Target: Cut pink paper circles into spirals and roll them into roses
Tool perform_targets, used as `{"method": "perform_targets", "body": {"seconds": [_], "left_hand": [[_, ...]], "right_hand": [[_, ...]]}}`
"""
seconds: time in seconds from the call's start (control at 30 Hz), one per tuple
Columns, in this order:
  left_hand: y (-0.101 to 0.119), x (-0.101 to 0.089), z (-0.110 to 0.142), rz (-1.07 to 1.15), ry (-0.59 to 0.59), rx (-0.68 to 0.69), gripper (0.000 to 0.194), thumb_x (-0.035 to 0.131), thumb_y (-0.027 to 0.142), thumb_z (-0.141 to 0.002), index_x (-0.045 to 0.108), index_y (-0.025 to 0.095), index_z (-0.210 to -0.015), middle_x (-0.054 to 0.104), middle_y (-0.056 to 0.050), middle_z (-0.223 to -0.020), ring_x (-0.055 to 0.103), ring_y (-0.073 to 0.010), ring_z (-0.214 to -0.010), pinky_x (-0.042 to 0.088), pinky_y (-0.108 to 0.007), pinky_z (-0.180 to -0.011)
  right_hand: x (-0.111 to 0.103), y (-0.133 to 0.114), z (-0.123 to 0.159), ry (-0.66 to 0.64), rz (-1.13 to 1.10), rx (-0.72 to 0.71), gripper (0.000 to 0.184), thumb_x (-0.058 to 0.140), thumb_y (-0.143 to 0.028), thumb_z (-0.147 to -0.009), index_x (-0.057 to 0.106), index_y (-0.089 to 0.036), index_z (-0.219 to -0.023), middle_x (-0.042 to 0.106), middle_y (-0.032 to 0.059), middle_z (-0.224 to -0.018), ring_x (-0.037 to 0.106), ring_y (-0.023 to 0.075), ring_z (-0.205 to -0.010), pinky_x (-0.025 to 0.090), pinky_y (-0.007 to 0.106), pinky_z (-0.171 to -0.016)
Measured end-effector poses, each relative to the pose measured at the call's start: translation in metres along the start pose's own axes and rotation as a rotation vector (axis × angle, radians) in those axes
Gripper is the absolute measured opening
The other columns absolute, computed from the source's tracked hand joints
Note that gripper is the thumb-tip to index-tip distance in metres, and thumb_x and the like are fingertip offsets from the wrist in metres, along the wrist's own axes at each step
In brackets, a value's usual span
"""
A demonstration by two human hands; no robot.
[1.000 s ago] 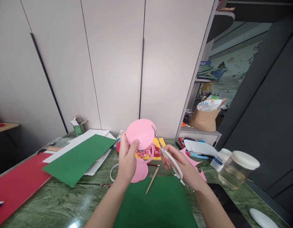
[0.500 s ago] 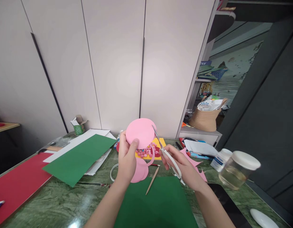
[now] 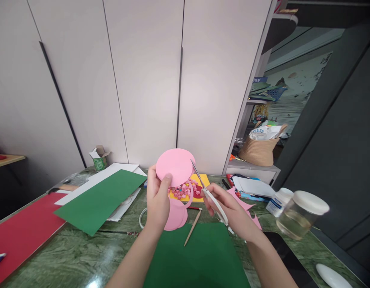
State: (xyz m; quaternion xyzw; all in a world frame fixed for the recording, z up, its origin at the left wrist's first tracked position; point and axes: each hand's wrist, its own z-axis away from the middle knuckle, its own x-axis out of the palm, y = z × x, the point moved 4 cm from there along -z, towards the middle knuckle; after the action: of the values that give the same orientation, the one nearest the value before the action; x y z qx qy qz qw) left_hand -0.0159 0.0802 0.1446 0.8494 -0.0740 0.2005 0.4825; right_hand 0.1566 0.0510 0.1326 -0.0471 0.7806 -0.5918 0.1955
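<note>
Between thumb and fingers, my left hand (image 3: 159, 196) pinches a round pink paper disc (image 3: 174, 166), raised above the table. My right hand (image 3: 222, 200) is closed around the white handles of a pair of scissors (image 3: 213, 200), whose blades reach the disc's right edge. A narrow curved pink strip hangs down from that edge. More pink paper circles (image 3: 174, 216) lie on the table below my left hand. A pencil (image 3: 192, 228) rests across the top of a dark green sheet (image 3: 197, 256). Behind the hands, pink beads (image 3: 182, 192) sit on something yellow.
To the left are a green sheet (image 3: 101, 200), white papers and a red sheet (image 3: 26, 236). Pink scraps (image 3: 240, 200), a white bottle (image 3: 279, 202), a lidded jar (image 3: 301, 216) and a black tablet (image 3: 287, 256) lie to the right. A cabinet (image 3: 143, 80) stands behind.
The pink disc and my left hand have shifted slightly left. The scissors stay at the disc's right edge, and my right hand has barely moved.
</note>
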Motion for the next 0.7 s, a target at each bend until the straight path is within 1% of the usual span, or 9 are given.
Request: {"method": "perform_targets", "body": {"seconds": [0.23,0.43,0.7], "left_hand": [[0.0001,0.0017,0.0000,-0.042,-0.016,0.004,0.020,0.050,0.024,-0.079,0.051,0.021,-0.099,0.055,-0.002,-0.097,0.051,-0.0161,-0.089,0.041,-0.025,-0.074],[0.0017,0.0027,-0.0003,-0.086,-0.009,0.004,0.024,0.050,0.025,-0.076,0.052,0.020,-0.099,0.056,-0.003,-0.096,0.052,-0.0174,-0.087,0.042,-0.026,-0.073],[0.0002,0.0011,-0.0006,-0.056,-0.008,0.001,0.021,0.051,0.026,-0.079,0.051,0.022,-0.100,0.055,-0.003,-0.097,0.050,-0.0167,-0.090,0.041,-0.026,-0.074]], "right_hand": [[0.0004,-0.0007,0.0006,-0.006,-0.012,0.002,0.018,0.042,-0.036,-0.092,0.043,-0.020,-0.084,0.046,-0.0033,-0.071,0.041,0.0102,-0.063,0.030,0.024,-0.058],[0.0000,-0.0006,0.0001,0.000,-0.025,-0.004,0.017,0.042,-0.036,-0.092,0.043,-0.020,-0.084,0.045,-0.0034,-0.072,0.041,0.0103,-0.064,0.030,0.024,-0.059],[0.0003,0.0008,0.0007,-0.007,-0.029,-0.020,0.018,0.042,-0.037,-0.092,0.044,-0.020,-0.085,0.044,-0.0034,-0.071,0.041,0.0102,-0.064,0.031,0.024,-0.059]]}}
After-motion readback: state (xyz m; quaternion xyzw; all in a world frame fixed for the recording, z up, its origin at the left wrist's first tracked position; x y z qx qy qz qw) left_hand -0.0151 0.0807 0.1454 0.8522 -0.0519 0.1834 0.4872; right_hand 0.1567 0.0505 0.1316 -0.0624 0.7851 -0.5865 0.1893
